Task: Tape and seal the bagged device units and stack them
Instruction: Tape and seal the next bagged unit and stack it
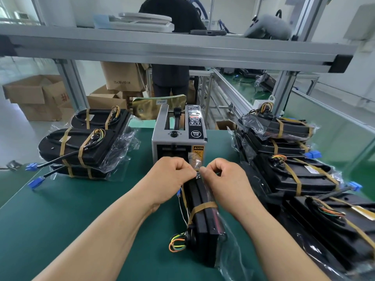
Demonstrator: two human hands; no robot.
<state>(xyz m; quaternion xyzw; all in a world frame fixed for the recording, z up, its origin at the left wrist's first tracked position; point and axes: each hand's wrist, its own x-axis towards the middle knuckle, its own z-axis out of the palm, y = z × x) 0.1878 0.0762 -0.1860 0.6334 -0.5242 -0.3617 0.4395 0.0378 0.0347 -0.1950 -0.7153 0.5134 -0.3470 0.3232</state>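
A black device unit (205,224) in a clear bag stands on edge on the green mat, wrapped by a tan band, with coloured wires at its near end. My left hand (172,177) and my right hand (221,177) meet at its far top end, both pinching the clear bag's folded flap there. A strip of clear tape (194,160) sticks up between my fingers, just in front of the grey tape dispenser (178,134). Banded, bagged units lie stacked at the left (81,147) and in a bigger pile at the right (294,159).
An aluminium frame shelf (182,49) crosses overhead. A person in dark clothes (170,78) stands behind the bench. Cardboard boxes (34,96) sit on the floor at the back left. A green conveyor (334,122) runs along the right.
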